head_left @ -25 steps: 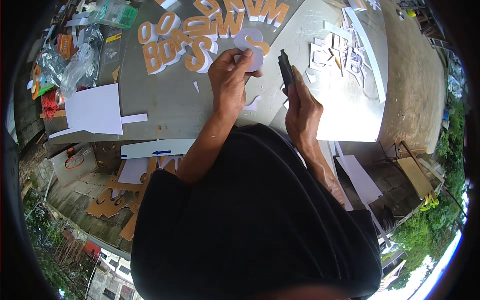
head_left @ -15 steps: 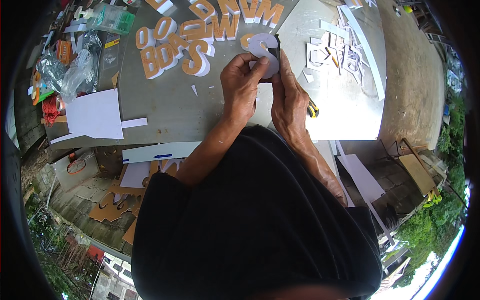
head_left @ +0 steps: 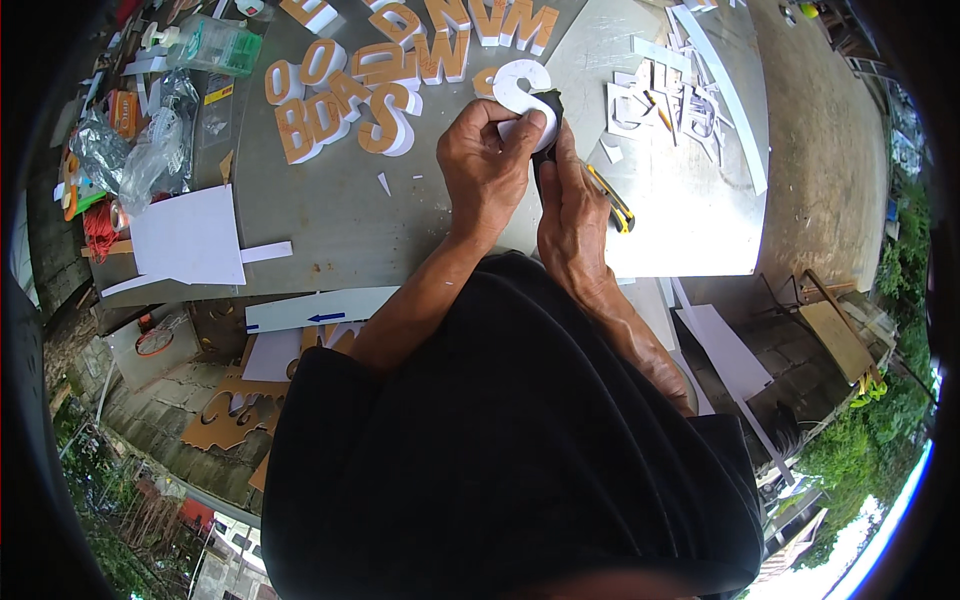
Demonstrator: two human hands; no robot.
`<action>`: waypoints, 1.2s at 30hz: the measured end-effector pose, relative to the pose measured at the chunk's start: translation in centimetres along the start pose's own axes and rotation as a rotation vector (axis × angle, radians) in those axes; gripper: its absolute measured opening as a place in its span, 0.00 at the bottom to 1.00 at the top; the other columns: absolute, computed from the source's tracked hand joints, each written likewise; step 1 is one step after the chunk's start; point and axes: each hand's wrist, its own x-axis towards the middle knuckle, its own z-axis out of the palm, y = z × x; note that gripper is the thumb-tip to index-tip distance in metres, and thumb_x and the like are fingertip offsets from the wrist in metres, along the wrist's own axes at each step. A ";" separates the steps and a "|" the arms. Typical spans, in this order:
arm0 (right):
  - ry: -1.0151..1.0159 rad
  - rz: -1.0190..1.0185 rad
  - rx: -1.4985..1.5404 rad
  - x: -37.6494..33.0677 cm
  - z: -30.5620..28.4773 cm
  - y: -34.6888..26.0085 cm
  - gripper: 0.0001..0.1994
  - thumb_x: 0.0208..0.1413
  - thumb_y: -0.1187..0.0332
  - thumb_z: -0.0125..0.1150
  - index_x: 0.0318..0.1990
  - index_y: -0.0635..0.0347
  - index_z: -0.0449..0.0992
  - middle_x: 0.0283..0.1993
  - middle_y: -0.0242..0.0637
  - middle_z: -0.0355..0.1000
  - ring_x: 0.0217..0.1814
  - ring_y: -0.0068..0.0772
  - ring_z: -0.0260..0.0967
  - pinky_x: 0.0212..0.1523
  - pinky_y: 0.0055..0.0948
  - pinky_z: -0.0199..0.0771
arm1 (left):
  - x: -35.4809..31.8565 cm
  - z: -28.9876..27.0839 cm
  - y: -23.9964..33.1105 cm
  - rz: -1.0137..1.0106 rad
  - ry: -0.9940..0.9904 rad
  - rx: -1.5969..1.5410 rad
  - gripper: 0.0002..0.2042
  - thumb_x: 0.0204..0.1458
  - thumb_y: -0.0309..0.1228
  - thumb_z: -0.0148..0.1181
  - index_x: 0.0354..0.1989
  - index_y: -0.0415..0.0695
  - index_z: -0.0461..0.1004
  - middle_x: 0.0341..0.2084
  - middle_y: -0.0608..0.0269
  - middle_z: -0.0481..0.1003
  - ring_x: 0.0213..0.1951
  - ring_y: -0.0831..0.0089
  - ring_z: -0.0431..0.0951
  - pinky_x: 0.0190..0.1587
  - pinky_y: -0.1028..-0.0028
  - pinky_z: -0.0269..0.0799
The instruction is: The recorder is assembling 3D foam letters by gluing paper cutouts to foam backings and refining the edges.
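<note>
My left hand (head_left: 485, 165) grips a white S-shaped cut-out letter (head_left: 520, 85), its thumb pressed on the lower curve. Close against the letter's right edge, my right hand (head_left: 572, 195) holds a black piece (head_left: 546, 150) that looks like folded sandpaper. Much of that piece is hidden behind the fingers. A yellow and black utility knife (head_left: 612, 200) lies just right of my right hand. Beyond my hands stand several thick cut-out letters (head_left: 385, 118) with brown tops and white sides. One small brown-topped letter (head_left: 484, 82) is partly covered by the held one.
The metal table (head_left: 330, 225) carries a white sheet (head_left: 188, 235) at left, plastic bags (head_left: 160, 150) and a clear green-tinted bottle (head_left: 222, 45). White offcuts (head_left: 665, 110) pile up at right beside a long pale strip (head_left: 730, 105). Brown cut-out board (head_left: 225, 410) lies below the near edge.
The white letter has turned and tilted, its face now brighter. My right hand has slid down and left along its edge with the black piece, uncovering more of the utility knife.
</note>
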 end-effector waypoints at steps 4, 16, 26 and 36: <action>0.101 -0.123 0.003 1.0 -0.4 0.5 0.28 0.63 0.79 0.47 0.70 0.68 0.52 0.52 0.67 0.71 0.50 0.62 0.75 0.44 0.46 0.78 | -0.3 0.2 -0.3 0.031 -0.034 0.045 0.07 0.54 0.24 0.66 0.32 0.33 0.76 0.26 0.61 0.79 0.28 0.82 0.77 0.30 0.80 0.73; 0.054 -0.198 -0.023 -0.8 1.2 2.1 0.34 0.58 0.86 0.47 0.72 0.65 0.48 0.73 0.61 0.48 0.67 0.63 0.60 0.58 0.42 0.75 | -1.0 -1.3 -2.1 -0.116 -0.120 0.178 0.05 0.54 0.24 0.66 0.33 0.35 0.77 0.26 0.65 0.79 0.28 0.83 0.76 0.28 0.80 0.71; 0.104 0.142 -0.068 1.4 -5.9 10.1 0.19 0.65 0.68 0.53 0.63 0.58 0.69 0.44 0.54 0.78 0.38 0.44 0.78 0.43 0.37 0.76 | 1.2 -9.7 -4.2 -0.332 0.005 0.139 0.07 0.56 0.30 0.65 0.37 0.39 0.78 0.30 0.65 0.79 0.31 0.78 0.78 0.28 0.78 0.71; -0.129 0.274 0.574 0.8 0.9 8.0 0.24 0.64 0.59 0.57 0.57 0.72 0.69 0.42 0.49 0.77 0.39 0.39 0.79 0.38 0.35 0.81 | 0.3 -5.7 -7.5 -0.499 -0.100 0.041 0.10 0.57 0.34 0.64 0.39 0.39 0.81 0.25 0.70 0.77 0.30 0.82 0.73 0.28 0.81 0.64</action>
